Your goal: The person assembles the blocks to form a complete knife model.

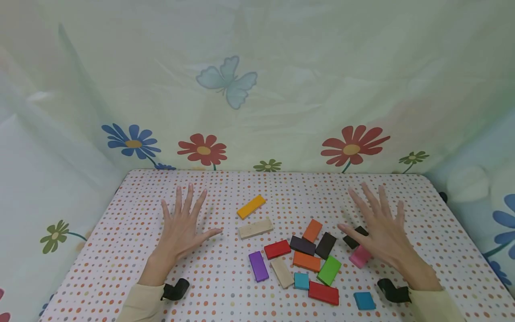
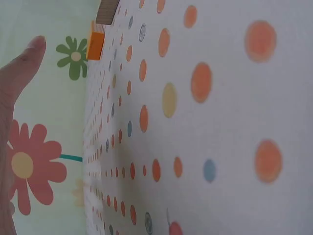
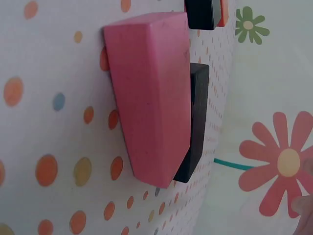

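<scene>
My left hand (image 1: 182, 230) is spread above the left part of the dotted table, fingers straight, holding nothing. Nearest to it are a yellow block (image 1: 251, 206) and a plain wooden block (image 1: 255, 228). On the right, my right hand (image 1: 384, 232) is spread too, its fingers apart and holding nothing. Below its thumb side lie a pink block (image 3: 151, 98) and a black block (image 3: 195, 122), partly hidden by the hand in the head view. In the left wrist view the thumb (image 2: 22, 71) shows at the left edge.
Several more blocks lie scattered around the middle, among them a purple block (image 1: 258, 266), a red block (image 1: 323, 293), a green block (image 1: 329, 270) and an orange block (image 1: 306, 260). A blue block (image 1: 365, 301) lies near the front. A flowered curtain (image 1: 281, 89) hangs behind the table.
</scene>
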`<state>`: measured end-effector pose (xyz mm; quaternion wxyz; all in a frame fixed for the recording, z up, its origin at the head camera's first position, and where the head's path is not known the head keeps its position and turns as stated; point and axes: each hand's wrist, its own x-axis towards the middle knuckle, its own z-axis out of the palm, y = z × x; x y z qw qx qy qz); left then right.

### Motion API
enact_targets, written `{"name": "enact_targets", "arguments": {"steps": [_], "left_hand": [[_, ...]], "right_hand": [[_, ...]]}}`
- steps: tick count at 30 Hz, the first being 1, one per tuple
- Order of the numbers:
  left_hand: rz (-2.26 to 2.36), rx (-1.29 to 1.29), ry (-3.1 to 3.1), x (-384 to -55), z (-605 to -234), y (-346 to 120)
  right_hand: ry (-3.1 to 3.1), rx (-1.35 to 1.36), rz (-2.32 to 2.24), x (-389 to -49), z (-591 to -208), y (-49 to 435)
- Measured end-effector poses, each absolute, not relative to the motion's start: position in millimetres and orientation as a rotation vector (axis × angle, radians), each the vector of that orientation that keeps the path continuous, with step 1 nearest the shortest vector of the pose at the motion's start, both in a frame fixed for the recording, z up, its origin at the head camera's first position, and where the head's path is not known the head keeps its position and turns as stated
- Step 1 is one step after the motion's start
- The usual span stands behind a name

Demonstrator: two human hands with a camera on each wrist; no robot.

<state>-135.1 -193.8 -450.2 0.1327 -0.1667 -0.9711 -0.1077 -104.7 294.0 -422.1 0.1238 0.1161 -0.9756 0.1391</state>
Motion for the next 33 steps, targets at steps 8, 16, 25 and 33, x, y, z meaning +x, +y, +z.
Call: {"name": "enact_targets", "arguments": {"steps": [8, 16, 25, 33], "left_hand": [[-0.447, -0.551, -2.808, -136.5, -446.8, -174.4], [-0.825, -0.757, -2.749, -126.6, -453.7, -131.9], [-1.026, -0.837, -2.808, -126.2, -463.4, -101.4], [-0.916, -0.876, -2.823, -126.3, -466.2, -92.7]], "right_hand": [[-2.856, 0.394, 0.410, -112.4, -417.8, 278.7], [-2.769, 0.532, 0.442, -119.7, -411.4, 250.2], [-2.847, 0.901, 0.741, -136.8, -404.4, 199.1], [-2.861, 1.171, 0.764, -168.2, -398.3, 160.2]]}}
